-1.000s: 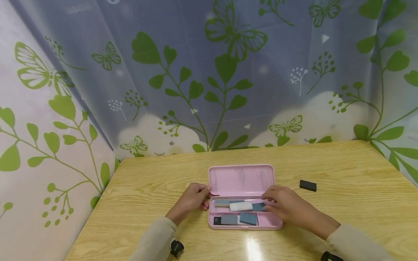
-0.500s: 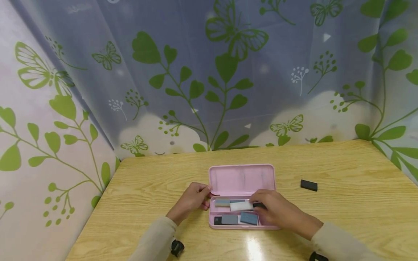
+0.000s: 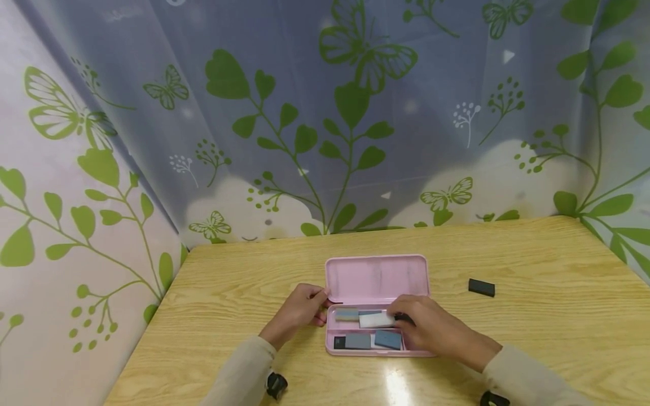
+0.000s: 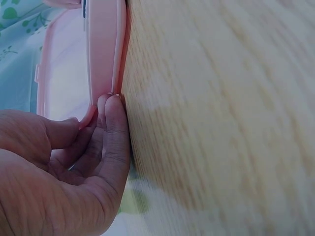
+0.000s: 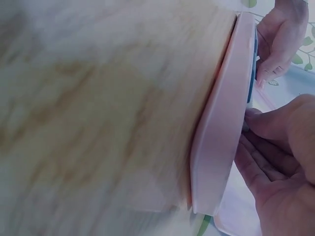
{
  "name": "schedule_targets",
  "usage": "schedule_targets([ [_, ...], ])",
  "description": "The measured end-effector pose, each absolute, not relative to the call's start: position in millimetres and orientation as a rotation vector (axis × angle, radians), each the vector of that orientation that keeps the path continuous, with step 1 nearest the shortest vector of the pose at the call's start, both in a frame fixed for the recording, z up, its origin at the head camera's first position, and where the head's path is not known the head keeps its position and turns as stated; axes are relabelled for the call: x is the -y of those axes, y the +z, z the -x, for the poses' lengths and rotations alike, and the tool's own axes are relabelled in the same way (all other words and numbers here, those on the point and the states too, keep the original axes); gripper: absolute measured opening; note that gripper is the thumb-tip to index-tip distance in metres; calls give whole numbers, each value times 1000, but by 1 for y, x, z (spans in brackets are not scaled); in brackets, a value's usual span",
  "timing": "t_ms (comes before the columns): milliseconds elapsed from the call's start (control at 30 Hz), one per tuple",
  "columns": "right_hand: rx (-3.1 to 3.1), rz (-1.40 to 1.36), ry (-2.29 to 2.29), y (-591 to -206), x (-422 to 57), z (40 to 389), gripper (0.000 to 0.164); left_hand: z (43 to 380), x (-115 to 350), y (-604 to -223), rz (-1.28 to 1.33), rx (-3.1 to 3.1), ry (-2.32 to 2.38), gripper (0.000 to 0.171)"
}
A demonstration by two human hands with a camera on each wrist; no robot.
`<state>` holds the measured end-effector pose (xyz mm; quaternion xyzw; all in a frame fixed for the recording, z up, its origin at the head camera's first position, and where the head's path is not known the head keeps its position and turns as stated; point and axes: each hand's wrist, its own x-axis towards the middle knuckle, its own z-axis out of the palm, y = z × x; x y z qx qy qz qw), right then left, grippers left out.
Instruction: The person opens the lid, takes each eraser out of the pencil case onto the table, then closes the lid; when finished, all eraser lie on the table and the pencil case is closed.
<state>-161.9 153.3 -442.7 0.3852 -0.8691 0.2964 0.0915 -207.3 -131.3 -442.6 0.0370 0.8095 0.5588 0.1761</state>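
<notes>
A pink pencil case [image 3: 355, 278] lies on the table with its lid folded back. Eraser-like blocks fill both compartments: a white block [image 3: 376, 321], a blue block [image 3: 388, 339], a grey block [image 3: 358, 341] and several others. At the case's left end my left hand [image 3: 301, 308] grips the corner by the hinge; in the left wrist view thumb and fingers meet the pink edge [image 4: 104, 54]. My right hand [image 3: 431, 327] reaches over the right end and pinches a black block [image 3: 405, 319] beside the white one. The fingers partly hide this block and the right end.
Another black block [image 3: 481, 287] lies on the wooden table [image 3: 244, 270] right of the lid. A curtain [image 3: 284, 141] with leaves and butterflies hangs behind the table. Similar printed cloth [image 3: 86, 214] borders the left side.
My right hand has moved a little left over the upper compartment, and the black block now shows between its fingers, near where a blue one showed. My left hand stays put.
</notes>
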Motion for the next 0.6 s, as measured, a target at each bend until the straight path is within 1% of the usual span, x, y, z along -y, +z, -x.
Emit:
schedule_targets([
  [267, 2662, -1087, 862, -432, -163, 158, 21, 207, 131, -442, -100, -2294, 1574, 29],
  [600, 2606, -1025, 960, -426, -191, 152, 26, 205, 130, -437, -78, -2302, 1547, 31],
])
